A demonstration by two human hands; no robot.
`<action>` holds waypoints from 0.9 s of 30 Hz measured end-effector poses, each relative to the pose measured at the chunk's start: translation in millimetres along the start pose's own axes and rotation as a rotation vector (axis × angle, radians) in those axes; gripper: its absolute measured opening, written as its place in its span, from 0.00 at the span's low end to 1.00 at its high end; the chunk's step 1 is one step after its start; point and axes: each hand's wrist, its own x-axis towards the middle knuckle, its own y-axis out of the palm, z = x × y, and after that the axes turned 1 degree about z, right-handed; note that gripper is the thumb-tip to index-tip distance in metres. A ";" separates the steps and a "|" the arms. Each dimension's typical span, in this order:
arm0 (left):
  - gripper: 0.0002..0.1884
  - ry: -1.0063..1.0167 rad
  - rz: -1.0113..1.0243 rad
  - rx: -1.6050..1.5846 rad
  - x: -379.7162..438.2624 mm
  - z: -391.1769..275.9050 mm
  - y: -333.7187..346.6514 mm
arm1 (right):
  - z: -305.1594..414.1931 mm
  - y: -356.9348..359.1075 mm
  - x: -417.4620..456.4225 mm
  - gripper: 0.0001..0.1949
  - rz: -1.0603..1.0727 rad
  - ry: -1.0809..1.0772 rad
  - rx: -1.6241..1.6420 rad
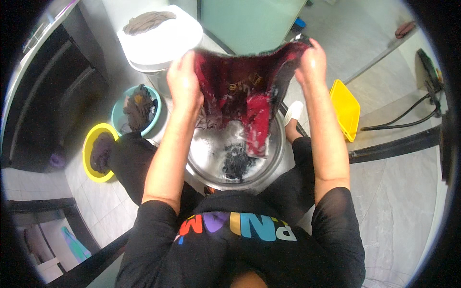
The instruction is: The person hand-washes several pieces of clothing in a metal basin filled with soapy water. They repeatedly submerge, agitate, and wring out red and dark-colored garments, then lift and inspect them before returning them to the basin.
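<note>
A wet dark red and black garment [237, 82], streaked with suds, hangs stretched between my hands. My left hand [185, 81] is closed on its left upper edge, and my right hand [312, 63] grips its right upper corner. Below it stands a large round metal basin [277, 158] between my legs. The garment's lower end hangs over the basin, in front of a dark wet cloth [236, 162] lying in the basin. Some greyish fabric [209, 120] shows near the basin's left rim, partly hidden behind the garment.
To the left are a teal basin [158, 113] with dark clothes and a yellow basin [86, 154] with a dark cloth. A brown cloth [149, 22] lies on the white toilet lid [165, 46]. At right are a yellow plastic container [344, 109] and a black hose [396, 124]. A glass panel [248, 25] stands ahead.
</note>
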 end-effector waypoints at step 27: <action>0.12 -0.538 0.418 0.738 12.1 124.2 -150.1 | -146.1 -148.6 -61.1 0.18 0.702 0.347 -0.981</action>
